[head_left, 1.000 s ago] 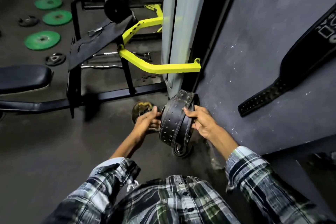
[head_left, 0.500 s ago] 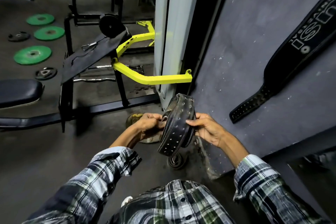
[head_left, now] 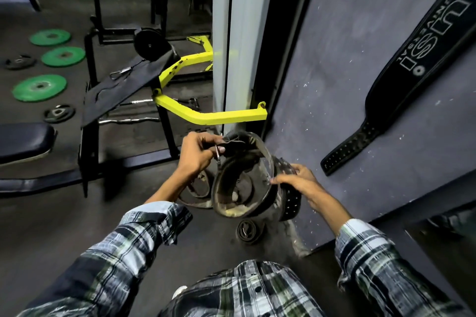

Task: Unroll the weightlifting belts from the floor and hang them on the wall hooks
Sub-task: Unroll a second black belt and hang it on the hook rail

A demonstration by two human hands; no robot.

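Working left to right, I see my left hand (head_left: 198, 156) pinching the buckle end (head_left: 219, 153) of the coiled belt (head_left: 242, 183), held up in the near middle above the floor. My right hand (head_left: 296, 183) grips the coil's outer wrap on its right side, fingers curled over the edge. Thick leather like this should be stiff, springy and fairly heavy, so I'd keep hold of the buckle and peel outward. On the right wall hangs another belt (head_left: 412, 64).

Worn black belt (head_left: 244, 183), loosely coiled
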